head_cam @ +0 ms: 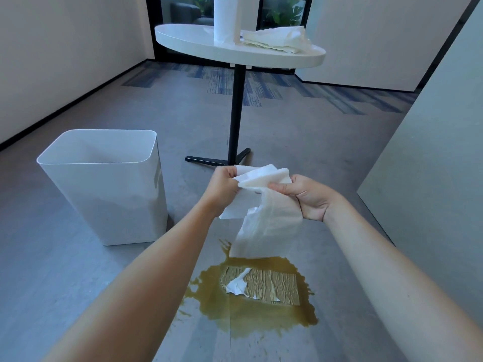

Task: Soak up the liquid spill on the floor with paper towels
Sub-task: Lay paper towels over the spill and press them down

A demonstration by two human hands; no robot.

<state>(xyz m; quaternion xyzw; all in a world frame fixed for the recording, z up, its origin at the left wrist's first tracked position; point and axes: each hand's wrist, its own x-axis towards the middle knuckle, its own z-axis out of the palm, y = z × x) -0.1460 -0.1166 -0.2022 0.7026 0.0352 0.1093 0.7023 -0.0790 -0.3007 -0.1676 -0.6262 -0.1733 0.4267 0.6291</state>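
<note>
both hands, left (222, 185) & right (307, 195), gripped a fresh paper towel (264, 205) above the spill (251, 309); next, prob. lay it beside the soaked sheet (271, 283).

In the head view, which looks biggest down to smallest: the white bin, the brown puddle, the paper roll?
1. white bin
2. brown puddle
3. paper roll, but it stands farther away and the frame cuts its top, so it only looks small.
</note>
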